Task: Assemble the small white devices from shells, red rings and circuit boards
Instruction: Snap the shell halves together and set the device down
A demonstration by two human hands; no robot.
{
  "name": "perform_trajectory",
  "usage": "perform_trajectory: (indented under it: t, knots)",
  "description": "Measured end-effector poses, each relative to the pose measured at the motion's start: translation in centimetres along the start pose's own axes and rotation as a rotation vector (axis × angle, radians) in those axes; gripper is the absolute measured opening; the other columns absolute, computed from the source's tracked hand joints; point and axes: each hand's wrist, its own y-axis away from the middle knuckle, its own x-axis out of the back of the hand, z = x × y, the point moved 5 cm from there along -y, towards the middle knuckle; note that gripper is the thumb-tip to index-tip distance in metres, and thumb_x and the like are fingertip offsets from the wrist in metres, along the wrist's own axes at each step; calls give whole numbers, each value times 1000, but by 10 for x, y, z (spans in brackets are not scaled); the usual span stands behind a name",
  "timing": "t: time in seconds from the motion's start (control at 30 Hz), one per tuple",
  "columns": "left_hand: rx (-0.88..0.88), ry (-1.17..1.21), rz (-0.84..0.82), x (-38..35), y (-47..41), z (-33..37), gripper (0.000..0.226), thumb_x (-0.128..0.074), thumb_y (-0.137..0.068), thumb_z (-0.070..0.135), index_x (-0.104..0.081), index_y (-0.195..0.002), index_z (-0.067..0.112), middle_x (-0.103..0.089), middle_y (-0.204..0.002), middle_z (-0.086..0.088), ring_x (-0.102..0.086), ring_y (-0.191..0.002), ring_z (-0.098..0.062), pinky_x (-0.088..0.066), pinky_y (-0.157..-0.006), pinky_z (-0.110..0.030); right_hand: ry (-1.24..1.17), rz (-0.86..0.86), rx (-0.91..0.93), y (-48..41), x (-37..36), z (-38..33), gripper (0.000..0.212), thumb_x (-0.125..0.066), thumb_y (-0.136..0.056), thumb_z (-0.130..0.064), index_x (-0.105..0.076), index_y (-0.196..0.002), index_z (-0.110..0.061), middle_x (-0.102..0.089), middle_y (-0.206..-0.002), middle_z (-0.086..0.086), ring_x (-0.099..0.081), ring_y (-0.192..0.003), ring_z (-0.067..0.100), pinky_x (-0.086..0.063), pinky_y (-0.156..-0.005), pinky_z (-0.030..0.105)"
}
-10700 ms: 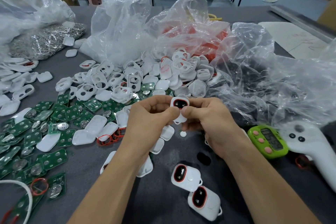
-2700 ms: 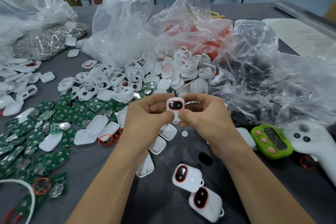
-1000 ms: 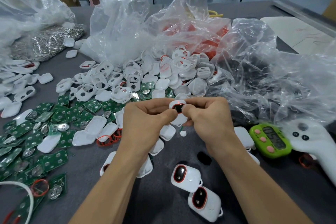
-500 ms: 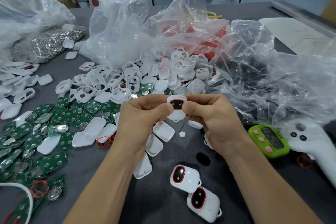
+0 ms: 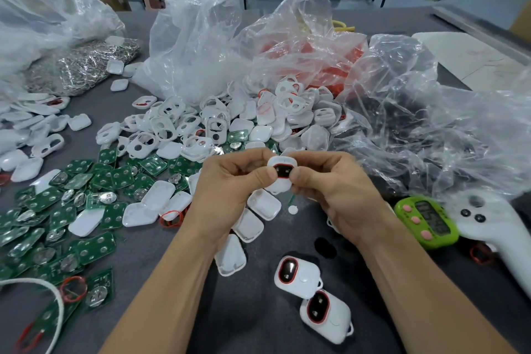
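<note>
Counted two finished devices (image 5: 297, 276) on the table (image 5: 258, 330), near and a little right of centre, touching each other, each with a red rim round a dark window. Judged the job barely begun. Reckoned far more left than done: a big heap of white shells (image 5: 201, 123) at the far centre, green circuit boards (image 5: 86, 195) spread over the left side, and a loose red ring (image 5: 171, 217) lying beside plain shell halves just left of the left wrist.

Held a third device (image 5: 281, 172) up over the middle of the table, in front of the shell heap, window side up with red showing round it. Pinched it from the left with the left hand (image 5: 230, 190) — thumb laid against the window's left edge, other fingers curled behind. Pinched it from the right with the right hand (image 5: 336, 190), thumb on the right edge, fingers wrapped under. Saw no slack in either grip — both closed on that one piece. Could not tell whether its two halves had snapped shut all round; guessed at a last squeeze along the seam before laying it with the other two.
</note>
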Motion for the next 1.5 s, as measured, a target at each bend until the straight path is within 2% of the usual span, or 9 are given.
perform_trajectory:
  t: [0.47,0.6,0.7,0.83,0.93,1.07,1.17,1.3,1.5]
  knots:
    - [24,103,-118,-7,10,9,31,-77,-78,21,-77,-98,-3,-74,-90,-10,-67,-88,-23,-56,-82,-29,45,-131,56,13,-6,-22,33,-87,-67,-19,-82,-99,-11,-78,-100,18,-76,-91,31,-63,-82,36]
    - [3,-136,54,-12,10,5,17,-74,-87,2,-82,-96,13,-80,-90,-3,-73,-83,-14,-55,-77,-26,273,42,-9,23,-2,-30,23,-72,-88,3,-81,-102,-13,-80,-92,9,-77,-83,18,-59,-71,23]
    - [-6,-75,227,-8,12,11,10,-74,-84,16,-84,-84,19,-80,-86,-3,-71,-78,-13,-55,-73,-24,677,218,147,50,1,-44,24,-78,-86,-7,-83,-96,-28,-79,-83,-11,-75,-79,4,-59,-75,20]
    - [21,-33,522,21,13,10,16,-70,-82,16,-83,-75,20,-76,-71,-2,-66,-66,-10,-54,-65,-21,1259,131,255,91,-18,-30,28,-78,-84,-12,-82,-100,-34,-79,-97,-13,-70,-92,5,-51,-86,15]
    - [20,-280,593,28,18,8,21,-67,-80,22,-81,-72,34,-75,-68,9,-65,-63,-4,-54,-67,-27,1224,58,88,100,-11,-19,44,-65,-83,0,-82,-98,-38,-78,-91,-12,-68,-82,4,-50,-73,15]
    - [45,-510,622,33,19,9,23,-62,-82,24,-81,-83,38,-73,-69,21,-61,-58,2,-47,-64,-23,1126,353,82,81,14,-37,45,-61,-85,4,-82,-98,-34,-79,-99,-11,-64,-74,-4,-42,-67,0]
    - [91,-700,577,31,19,6,28,-61,-85,24,-80,-102,35,-76,-90,19,-69,-82,-6,-56,-85,-31,1257,300,48,52,8,-36,45,-61,-87,-2,-77,-117,-31,-75,-120,-2,-61,-79,10,-45,-80,19]
    - [79,-946,440,26,12,1,39,-62,-88,25,-72,-125,32,-71,-127,5,-63,-116,-22,-44,-108,-36,1483,99,-15,12,-2,-19,53,-62,-94,-15,-55,-144,-31,-64,-134,10,-53,-127,28,-42,-100,32]
    - [8,-1271,232,21,-4,-15,43,-57,-98,33,-60,-142,29,-56,-149,9,-39,-142,-21,-23,-115,-38,1368,266,115,-18,-1,-21,33,-67,-96,-19,-71,-128,-26,-75,-120,2,-66,-115,25,-51,-102,39]
